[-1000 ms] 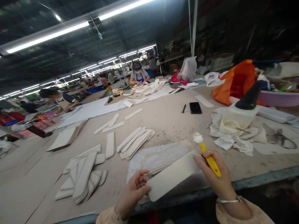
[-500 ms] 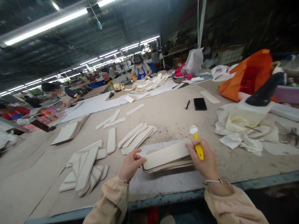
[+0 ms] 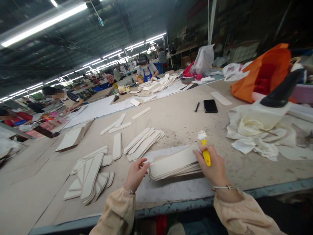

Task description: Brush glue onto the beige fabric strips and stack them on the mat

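Note:
In the head view, my right hand [image 3: 215, 166] is closed around a yellow-handled glue brush [image 3: 206, 156], whose tip is coated in white paste. The thumb of that hand rests on the right end of a fanned stack of pale strips [image 3: 172, 162] with rounded corners. At the stack's left end is my left hand [image 3: 136, 174], its fingers loosely bent and apart, holding nothing that I can see. White paper [image 3: 168, 192] lies under the stack.
More strips lie in a pile [image 3: 90, 182] and a fanned group [image 3: 144, 143]. Beyond are a black phone [image 3: 210, 106] and a small dark tool [image 3: 197, 106]. A white jug [image 3: 256, 116] and orange bag [image 3: 271, 71] stand right. Co-workers sit across the table.
My left hand has drawn slightly left, off the stack's end. My right hand keeps the brush and stays at the stack's right end. The view has shifted slightly.

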{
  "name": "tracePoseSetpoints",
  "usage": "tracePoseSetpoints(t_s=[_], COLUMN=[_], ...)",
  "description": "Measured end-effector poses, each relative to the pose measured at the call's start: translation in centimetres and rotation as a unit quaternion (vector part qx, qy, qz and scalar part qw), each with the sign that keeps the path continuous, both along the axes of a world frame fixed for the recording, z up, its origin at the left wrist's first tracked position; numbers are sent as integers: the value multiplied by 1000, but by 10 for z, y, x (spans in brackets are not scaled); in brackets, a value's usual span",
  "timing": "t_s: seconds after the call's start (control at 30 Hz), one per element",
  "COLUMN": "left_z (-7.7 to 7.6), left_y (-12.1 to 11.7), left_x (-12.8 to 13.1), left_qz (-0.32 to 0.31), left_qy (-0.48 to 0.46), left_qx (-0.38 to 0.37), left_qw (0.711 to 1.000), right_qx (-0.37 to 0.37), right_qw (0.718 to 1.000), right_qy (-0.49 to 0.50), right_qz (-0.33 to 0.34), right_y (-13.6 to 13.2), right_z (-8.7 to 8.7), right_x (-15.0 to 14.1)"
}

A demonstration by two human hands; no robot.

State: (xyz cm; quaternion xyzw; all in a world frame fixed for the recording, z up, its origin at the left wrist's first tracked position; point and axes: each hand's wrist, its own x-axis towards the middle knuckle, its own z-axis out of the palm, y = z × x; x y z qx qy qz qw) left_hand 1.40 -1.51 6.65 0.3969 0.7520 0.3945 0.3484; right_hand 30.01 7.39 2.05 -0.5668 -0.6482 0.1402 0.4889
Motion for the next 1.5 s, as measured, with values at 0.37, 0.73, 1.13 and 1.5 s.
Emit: tracePoseSetpoints(t_s=[0.37,0.73,1.13,1.5], left_z=[-12,-14,7,59], left_y=[-16,-15,-11,29], left_x=[6,9,23,57], left_qz=[8,46,38,103], left_qy=[4,-35,-127,-306], left_qx=[10,41,70,238], left_qw=[1000,997,989,916], right_qx=[-1,-19,1,-29], right_qw=[1000,999,999,979], right_qy=[-14,-33,-21,142], right_qz=[2,19,46,144], right_y=[0,-3,0,-10], right_z=[-1,-5,-7,21], right_x=[-2,-1,14,31])
